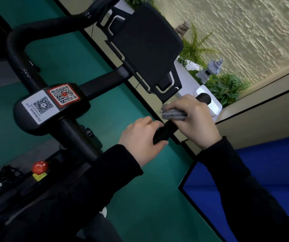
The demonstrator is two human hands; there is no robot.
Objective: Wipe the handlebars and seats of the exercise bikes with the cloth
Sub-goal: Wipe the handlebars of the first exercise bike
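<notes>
Both hands are on the bike's handlebar (163, 132). The left hand (140, 138) curls round the bar, nearer the stem. The right hand (195, 119) clamps the grey cloth (173, 115) onto the bar, just short of its right tip. I'd judge the job barely begun: only this grip is getting wiped, and the bar's left side and the seat, out of view, remain.

Green floor (80, 55), lit rough stone wall (245, 32), ferns (227, 88), blue panel (271, 172)
</notes>
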